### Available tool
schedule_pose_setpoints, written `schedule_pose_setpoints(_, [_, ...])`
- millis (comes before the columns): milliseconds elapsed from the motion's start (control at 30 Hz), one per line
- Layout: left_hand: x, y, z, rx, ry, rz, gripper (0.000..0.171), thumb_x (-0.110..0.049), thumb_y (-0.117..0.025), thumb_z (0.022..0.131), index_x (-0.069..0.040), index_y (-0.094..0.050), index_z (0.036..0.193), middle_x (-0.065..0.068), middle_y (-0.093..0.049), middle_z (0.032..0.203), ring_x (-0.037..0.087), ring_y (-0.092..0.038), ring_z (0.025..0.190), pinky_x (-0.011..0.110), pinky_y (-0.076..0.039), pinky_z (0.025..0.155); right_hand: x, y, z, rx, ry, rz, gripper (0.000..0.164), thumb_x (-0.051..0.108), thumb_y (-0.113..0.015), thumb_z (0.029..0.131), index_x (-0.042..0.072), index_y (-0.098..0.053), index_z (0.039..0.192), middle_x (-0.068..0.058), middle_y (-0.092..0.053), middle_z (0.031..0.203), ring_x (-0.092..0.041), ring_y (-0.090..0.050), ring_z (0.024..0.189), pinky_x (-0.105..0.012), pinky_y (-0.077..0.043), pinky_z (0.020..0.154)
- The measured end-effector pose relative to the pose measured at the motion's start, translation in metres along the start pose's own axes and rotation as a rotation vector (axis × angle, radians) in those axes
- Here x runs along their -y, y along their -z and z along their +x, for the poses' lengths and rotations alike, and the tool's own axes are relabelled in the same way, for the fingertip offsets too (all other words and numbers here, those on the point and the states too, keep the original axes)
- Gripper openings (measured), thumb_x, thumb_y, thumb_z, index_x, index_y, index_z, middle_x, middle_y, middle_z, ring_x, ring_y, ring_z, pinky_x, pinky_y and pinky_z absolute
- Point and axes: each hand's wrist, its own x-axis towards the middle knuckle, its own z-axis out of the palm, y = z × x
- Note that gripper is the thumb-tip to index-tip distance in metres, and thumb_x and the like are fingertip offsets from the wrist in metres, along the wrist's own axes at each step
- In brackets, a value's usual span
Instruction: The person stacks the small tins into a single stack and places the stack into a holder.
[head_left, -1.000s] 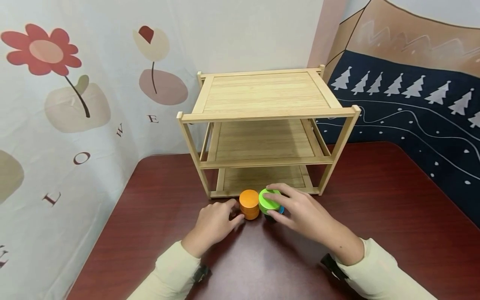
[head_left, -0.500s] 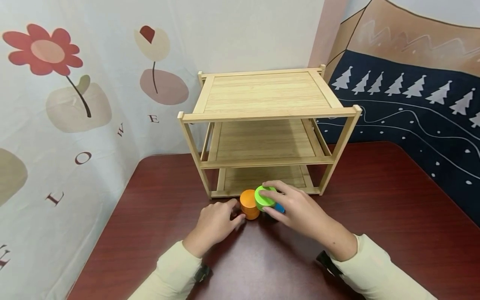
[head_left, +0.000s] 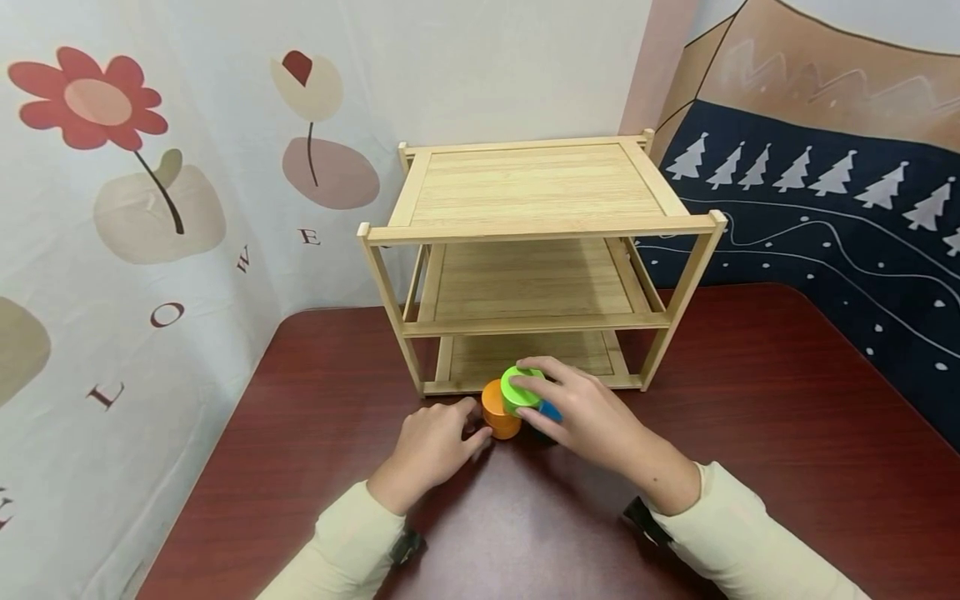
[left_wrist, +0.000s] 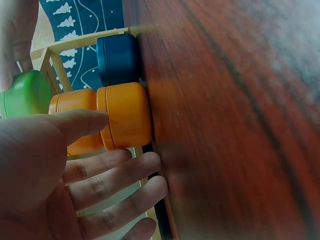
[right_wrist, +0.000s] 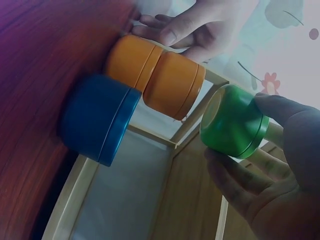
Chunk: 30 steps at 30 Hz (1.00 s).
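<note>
Two orange lidded jars stand stacked at the rack's front edge, the lower jar (right_wrist: 131,60) on the table and the upper jar (right_wrist: 172,82) on it. My right hand (head_left: 592,417) grips a small green jar (right_wrist: 232,122) between thumb and fingers. It is held above the upper orange jar, with a gap between them in the right wrist view. My left hand (head_left: 431,450) rests at the stack's left side, fingers loosely bent and thumb near the lower jar; whether it touches cannot be told. A blue jar (right_wrist: 100,117) stands on the table right beside the stack.
A wooden rack with three shelves (head_left: 525,187) stands just behind the jars, its front posts on either side. The dark red table (head_left: 525,533) extends around it. Printed cloth (head_left: 450,75) hangs behind and at the left.
My right hand has moved left and slightly upward with the green jar, from over the blue jar to over the orange stack. My left hand has stayed nearly still.
</note>
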Motion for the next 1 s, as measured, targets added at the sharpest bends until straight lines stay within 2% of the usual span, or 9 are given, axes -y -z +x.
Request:
schedule_pose_setpoints(600, [0.001,-0.001,0.001,0.004,-0.001,0.007,0.024,-0.041,-0.072,0.091,-0.018,-0.066,0.093,-0.008,-0.053,0.062,0.020,-0.057,0.055,0.036,-0.040,0.049,0.000,-0.012,0.004,0.027,-0.019,0.020,0.035,0.025,-0.076,0.090,0.013,-0.070,0.123,-0.006,-0.062,0.129,-0.018,-0.070,0.100,-0.031,-0.058,0.079])
schedule_pose_setpoints(1000, [0.000,0.000,0.001,0.012,-0.015,-0.007,0.022,-0.039,-0.071,0.092,-0.018,-0.068,0.096,-0.010,-0.053,0.062,0.014,-0.053,0.054,0.033,-0.038,0.049,-0.001,-0.017,0.009,0.019,-0.010,0.033,0.034,0.024,-0.075,0.091,0.012,-0.070,0.123,-0.007,-0.062,0.130,-0.018,-0.070,0.099,-0.031,-0.058,0.079])
